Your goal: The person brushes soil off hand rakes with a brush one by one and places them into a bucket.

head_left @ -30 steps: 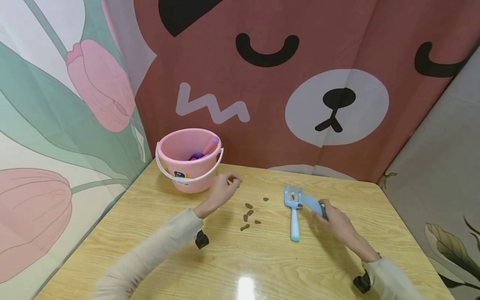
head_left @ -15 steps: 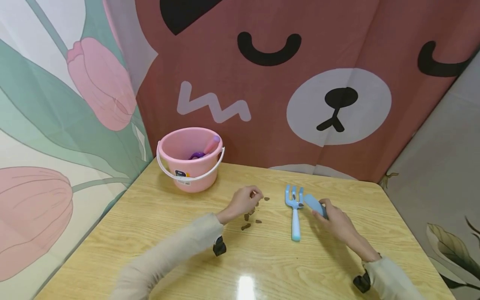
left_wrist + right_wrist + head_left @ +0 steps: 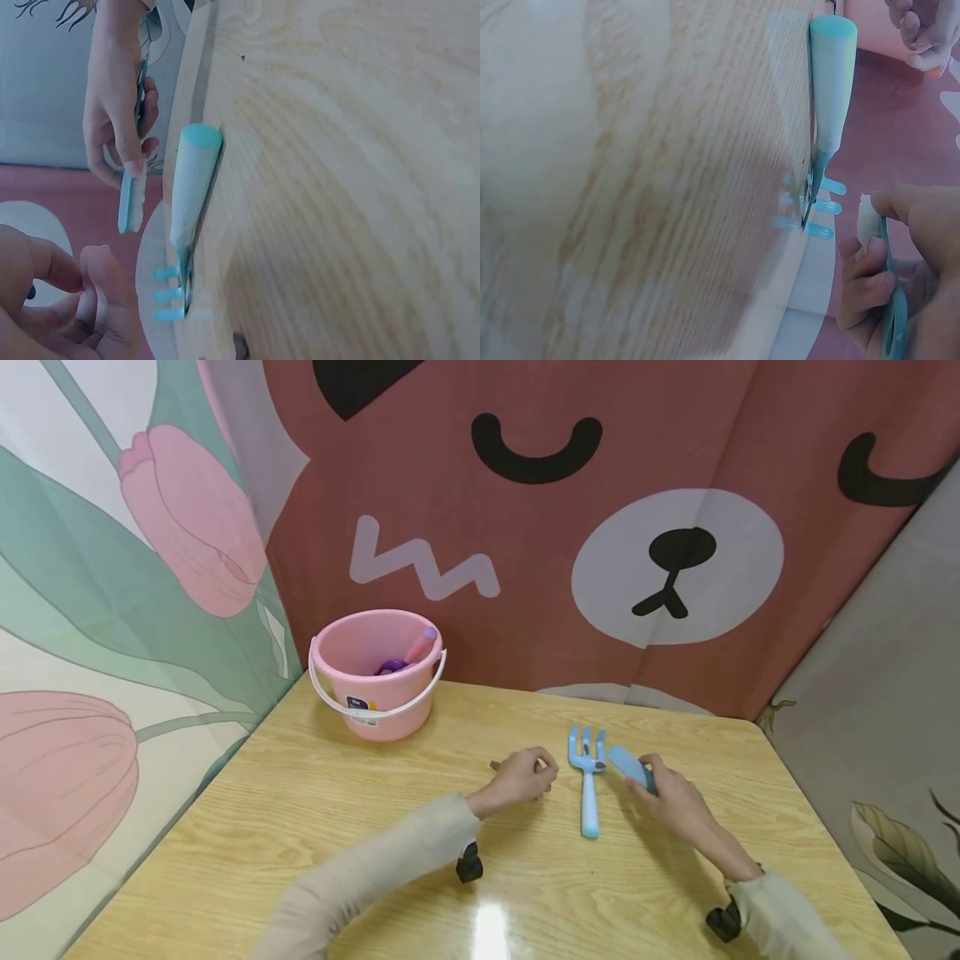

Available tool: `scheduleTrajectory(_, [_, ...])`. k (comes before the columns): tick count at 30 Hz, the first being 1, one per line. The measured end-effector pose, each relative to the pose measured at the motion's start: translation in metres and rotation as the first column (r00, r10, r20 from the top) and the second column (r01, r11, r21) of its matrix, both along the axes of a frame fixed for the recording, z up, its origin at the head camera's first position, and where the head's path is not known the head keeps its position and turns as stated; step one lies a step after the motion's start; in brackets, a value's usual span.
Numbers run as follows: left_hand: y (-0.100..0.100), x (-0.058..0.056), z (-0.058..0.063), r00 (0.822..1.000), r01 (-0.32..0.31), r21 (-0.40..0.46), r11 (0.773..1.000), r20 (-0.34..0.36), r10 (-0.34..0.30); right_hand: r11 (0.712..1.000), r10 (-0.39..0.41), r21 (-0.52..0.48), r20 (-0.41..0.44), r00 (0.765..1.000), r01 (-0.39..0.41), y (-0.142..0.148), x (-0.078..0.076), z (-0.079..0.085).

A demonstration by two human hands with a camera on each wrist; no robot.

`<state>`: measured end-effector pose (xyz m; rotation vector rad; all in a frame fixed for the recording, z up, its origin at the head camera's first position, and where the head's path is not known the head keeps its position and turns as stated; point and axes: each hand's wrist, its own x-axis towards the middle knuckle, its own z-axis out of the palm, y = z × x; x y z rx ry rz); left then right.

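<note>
My right hand grips a blue brush, its white bristles visible in the right wrist view. Just left of the brush head, a light blue toy hand fork lies on the table, tines away from me. Small brown bits rest on its tines. My left hand hovers left of the fork, fingers loosely curled, thumb near the index finger; no object shows between them. Beneath it lie scattered brown bits, mostly hidden; one brown piece peeks out by the wrist.
A pink bucket with a white handle stands at the back left. Inside it are a purple item and a pink handle. The wooden table meets a printed cloth backdrop behind.
My left hand has moved from beside the bucket rightward over the brown bits, toward the fork. My right hand stays in place with the brush.
</note>
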<state>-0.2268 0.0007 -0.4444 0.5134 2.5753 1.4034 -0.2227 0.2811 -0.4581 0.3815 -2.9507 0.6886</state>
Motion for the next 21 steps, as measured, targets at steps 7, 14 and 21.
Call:
scheduleTrajectory(7, [0.012, 0.007, -0.004, 0.991, 0.067, 0.078, 0.995, 0.113, -0.076, 1.0, 0.009, -0.002, -0.002, 1.0, -0.009, 0.0, 0.0, 0.001])
scheduleTrajectory(14, [0.025, 0.008, -0.015, 0.987, 0.068, 0.082, 0.994, 0.14, -0.079, 1.0, 0.008, 0.003, -0.001, 1.0, -0.008, -0.001, 0.0, 0.0])
scheduleTrajectory(21, [0.036, 0.007, -0.019, 0.979, 0.031, 0.091, 0.995, 0.199, -0.048, 1.0, 0.001, 0.007, -0.008, 1.0, -0.001, -0.001, 0.001, -0.001])
